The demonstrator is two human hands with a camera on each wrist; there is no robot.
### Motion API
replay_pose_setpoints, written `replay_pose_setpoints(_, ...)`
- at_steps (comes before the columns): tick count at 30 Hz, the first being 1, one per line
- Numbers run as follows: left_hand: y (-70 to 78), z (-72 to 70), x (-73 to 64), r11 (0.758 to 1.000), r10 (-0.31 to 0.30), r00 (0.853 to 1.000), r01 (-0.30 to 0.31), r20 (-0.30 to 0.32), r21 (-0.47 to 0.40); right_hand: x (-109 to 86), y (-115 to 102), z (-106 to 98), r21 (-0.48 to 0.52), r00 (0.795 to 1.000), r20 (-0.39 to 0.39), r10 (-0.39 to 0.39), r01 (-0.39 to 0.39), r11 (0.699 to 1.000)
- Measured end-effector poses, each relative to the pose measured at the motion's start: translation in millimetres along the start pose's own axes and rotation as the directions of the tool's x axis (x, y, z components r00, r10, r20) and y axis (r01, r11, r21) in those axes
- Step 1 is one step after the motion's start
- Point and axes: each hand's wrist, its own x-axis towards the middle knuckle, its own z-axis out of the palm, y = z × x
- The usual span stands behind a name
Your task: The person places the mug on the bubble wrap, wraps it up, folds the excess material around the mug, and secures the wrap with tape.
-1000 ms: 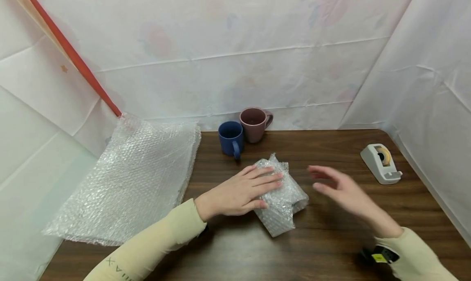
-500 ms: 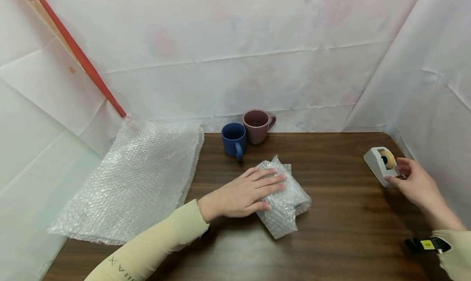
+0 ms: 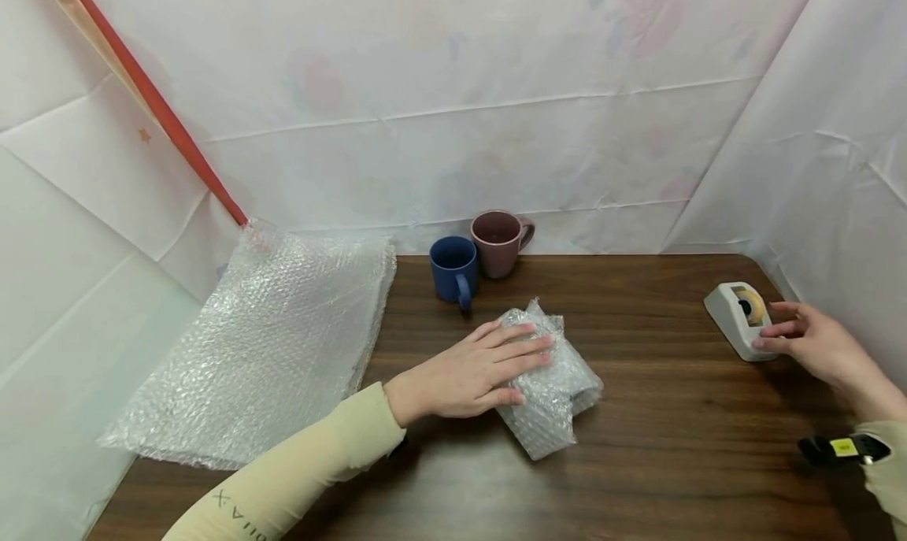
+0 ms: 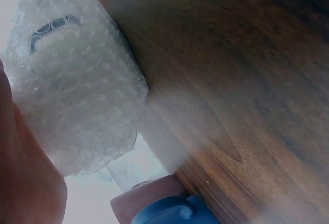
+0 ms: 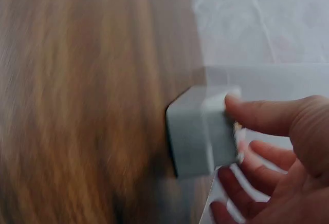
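Right hand (image 3: 823,344) has reached the tape dispenser (image 3: 727,314), apparently touching it.

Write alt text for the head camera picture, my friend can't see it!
A person's left hand rests on a bubble-wrapped bundle; the right hand touches a tape dispenser. Behind the bundle stand a blue mug and a pink mug; bubble wrap lies at left.

My left sleeve (image 3: 312,454): dark characters run along the forearm; nearest the cuff I read an X, next comes a letter shaped like A or V, and the rest, toward the lower edge, is unclear to me.
Yellow label (image 3: 844,446) on my right wrist's black strap (image 3: 815,451): marks too small for me to read.
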Motion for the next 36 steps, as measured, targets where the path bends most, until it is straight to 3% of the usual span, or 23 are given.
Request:
replay_pose_setpoints(9,0.5,0.4,0.7,1.000,-0.006,1.000,0.006,-0.001,-0.007,-7.6,3.7,11.8,-0.108,0.982,-0.177,-0.072,0.054,0.993)
replay_pose_setpoints(22,-0.2,1.5,0.4,1.000,0.003,1.000,-0.003,-0.014,0.006,-12.7,-2.0,15.6,-0.144,0.968,-0.251,-0.016,-0.021,0.989)
replay_pose_setpoints(25,0.1,0.6,0.3,1.000,0.000,1.000,0.000,-0.012,0.004,-16.4,-5.2,13.9,-0.039,0.955,-0.291,0.056,-0.070,0.997)
replay_pose_setpoints(28,-0.1,0.6,0.0,1.000,-0.003,1.000,0.003,-0.011,-0.002,-19.4,-7.1,11.7,0.141,0.934,-0.318,0.160,-0.120,0.983)
replay_pose_setpoints(34,-0.2,1.6,-0.6,1.000,-0.009,1.000,0.009,-0.007,-0.013,-25.7,-1.7,9.2,0.398,0.911,-0.286,0.296,-0.167,0.902)
replay_pose_setpoints(36,-0.2,1.7,-0.7,1.000,-0.010,1.000,0.010,-0.007,-0.012,-29.5,4.3,7.9,0.529,0.910,-0.253,0.328,-0.153,0.834)
